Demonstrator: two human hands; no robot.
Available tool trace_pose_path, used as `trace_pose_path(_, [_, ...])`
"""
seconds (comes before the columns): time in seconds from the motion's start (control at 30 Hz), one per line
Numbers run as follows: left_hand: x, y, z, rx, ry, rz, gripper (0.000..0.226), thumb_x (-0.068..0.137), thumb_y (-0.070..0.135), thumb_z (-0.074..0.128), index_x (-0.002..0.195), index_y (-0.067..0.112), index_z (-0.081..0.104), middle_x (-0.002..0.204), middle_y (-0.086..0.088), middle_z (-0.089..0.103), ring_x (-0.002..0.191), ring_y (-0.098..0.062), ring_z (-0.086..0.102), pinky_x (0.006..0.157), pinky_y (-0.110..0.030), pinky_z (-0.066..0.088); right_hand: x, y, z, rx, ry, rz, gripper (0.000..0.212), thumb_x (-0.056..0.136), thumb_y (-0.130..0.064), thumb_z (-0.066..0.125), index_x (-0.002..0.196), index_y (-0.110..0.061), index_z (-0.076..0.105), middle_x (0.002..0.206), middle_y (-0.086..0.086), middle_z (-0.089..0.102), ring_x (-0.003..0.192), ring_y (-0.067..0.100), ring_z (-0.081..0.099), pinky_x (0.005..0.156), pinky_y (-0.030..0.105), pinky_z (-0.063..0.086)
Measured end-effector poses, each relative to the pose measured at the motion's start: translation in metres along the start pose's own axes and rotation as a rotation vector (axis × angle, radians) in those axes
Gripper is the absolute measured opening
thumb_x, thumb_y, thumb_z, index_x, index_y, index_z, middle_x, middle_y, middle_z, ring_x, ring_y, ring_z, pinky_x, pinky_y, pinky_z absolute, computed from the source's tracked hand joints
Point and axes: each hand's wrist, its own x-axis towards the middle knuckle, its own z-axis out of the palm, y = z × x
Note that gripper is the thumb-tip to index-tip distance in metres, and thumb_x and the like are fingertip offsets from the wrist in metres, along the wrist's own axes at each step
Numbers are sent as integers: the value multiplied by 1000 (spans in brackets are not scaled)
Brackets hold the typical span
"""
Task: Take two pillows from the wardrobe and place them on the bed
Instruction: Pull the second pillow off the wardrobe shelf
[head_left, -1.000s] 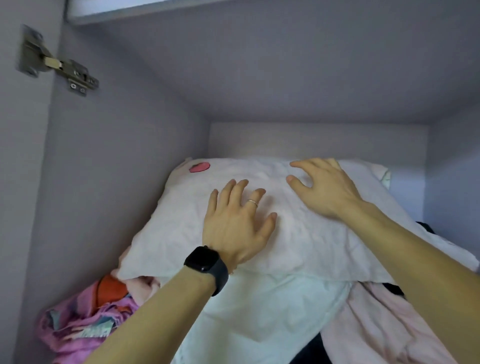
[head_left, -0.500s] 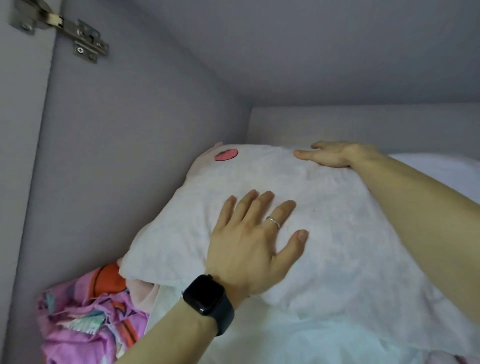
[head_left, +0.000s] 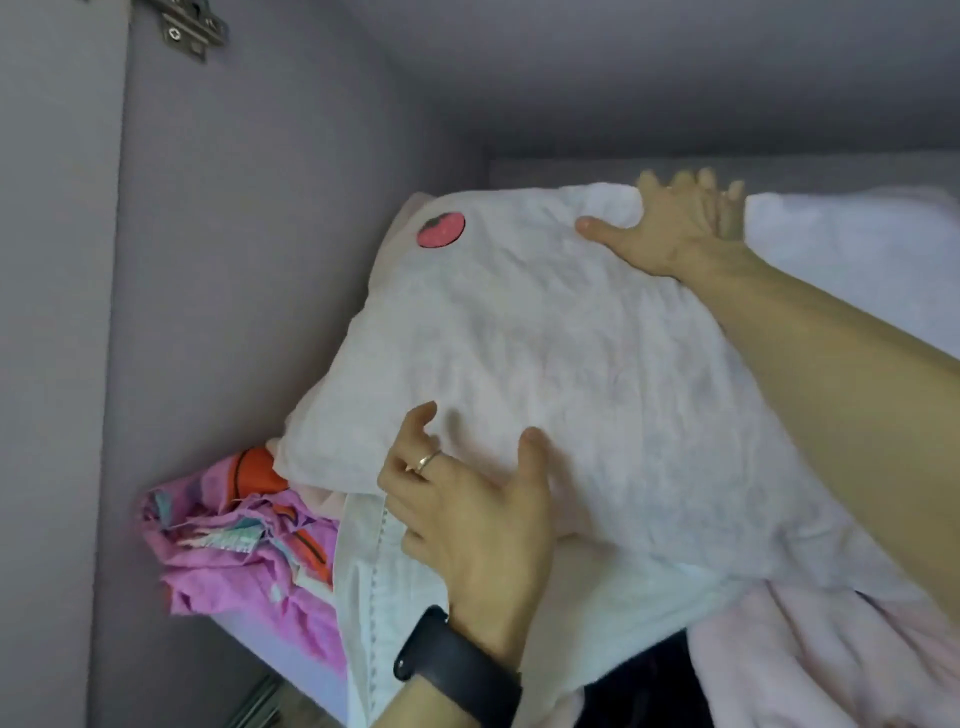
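Observation:
A white pillow (head_left: 545, 343) with a pink round patch near its far left corner lies on top of a pile in the wardrobe compartment. My left hand (head_left: 467, 514), with a ring and a black watch, grips the pillow's near edge, thumb on top and fingers curled under. My right hand (head_left: 670, 234) lies at the pillow's far edge, fingers spread and hooked over the back. A second white pillow (head_left: 852, 249) shows behind it at the right.
Pink patterned cloth (head_left: 234, 540) is bunched at the shelf's left. White folded linen (head_left: 379, 597) and pale pink fabric (head_left: 831, 654) lie under the pillow. The wardrobe's side wall (head_left: 234, 260) is close on the left, its top panel (head_left: 675, 67) just above. A hinge (head_left: 189, 31) sits top left.
My left hand has slid back from the pillow's top to its near edge and closed on it. My right hand reached further over the far edge. The view moved closer.

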Motion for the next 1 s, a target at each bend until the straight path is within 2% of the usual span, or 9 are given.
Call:
trace_pose_path(0.1, [-3, 3, -22, -187, -217, -370, 97, 78, 51, 76, 149, 43, 10, 145, -6, 24, 118, -25, 44, 98, -40, 43, -29, -9, -29, -22, 134, 10, 105, 73, -96, 23, 142, -21, 45, 142, 21, 48, 134, 37, 39, 107, 54, 27])
trace_pose_path(0.17, [1, 8, -27, -250, -315, -466, 108, 77, 60, 73, 151, 49, -5, 153, -12, 26, 116, -28, 50, 101, -44, 49, -49, -13, -49, -34, 228, 15, 100, 75, -94, 23, 138, -20, 48, 135, 20, 51, 127, 36, 42, 102, 53, 29])
trace_pose_path(0.33, [-1, 29, -18, -317, -232, -624, 116, 68, 73, 68, 149, 55, -13, 154, -12, 25, 102, -33, 54, 99, -52, 49, -99, -18, -99, -32, 410, 30, 88, 79, -92, 27, 128, -24, 55, 123, 11, 53, 117, 33, 45, 101, 54, 29])
trace_pose_path(0.47, [-15, 43, -16, -436, -125, -544, 110, 74, 70, 69, 155, 48, -3, 156, -11, 22, 122, -33, 51, 105, -43, 37, -138, -11, -128, -9, 481, 24, 87, 77, -93, 33, 127, -24, 54, 144, 5, 47, 145, 32, 30, 116, 66, 3])
trace_pose_path(0.53, [-17, 56, -19, -510, -103, -484, 107, 76, 67, 71, 155, 47, 2, 155, -9, 24, 126, -31, 50, 101, -38, 38, -153, -5, -146, 9, 523, 49, 90, 77, -93, 36, 130, -22, 53, 144, 4, 49, 146, 31, 31, 117, 67, 3])
trace_pose_path(0.63, [-14, 81, -24, -585, -75, -347, 103, 76, 62, 74, 155, 48, 8, 152, -5, 26, 118, -24, 53, 92, -30, 37, -168, 6, -177, 65, 681, 105, 86, 77, -90, 43, 117, -15, 57, 120, 5, 61, 121, 29, 53, 116, 63, 19])
trace_pose_path(0.77, [-11, 103, -41, -629, 25, -302, 96, 81, 57, 72, 156, 43, 14, 154, -3, 28, 108, -16, 47, 90, -29, 36, -183, 0, -210, 131, 783, 69, 77, 81, -83, 50, 105, -10, 58, 98, 5, 62, 90, 29, 59, 109, 55, 31])
trace_pose_path(0.87, [-17, 87, -59, -640, 38, -283, 98, 79, 56, 75, 156, 39, 17, 157, 0, 32, 123, -16, 49, 98, -30, 41, -195, -20, -218, 134, 781, 71, 72, 81, -81, 49, 99, -12, 56, 91, 2, 59, 81, 26, 55, 90, 48, 37])
trace_pose_path(1.0, [-20, 69, -86, -634, 118, -314, 103, 76, 60, 76, 156, 35, 18, 156, 5, 35, 135, -20, 46, 108, -39, 43, -207, -50, -222, 177, 863, -25, 70, 82, -81, 50, 91, -11, 56, 84, 2, 58, 74, 26, 53, 84, 47, 38])
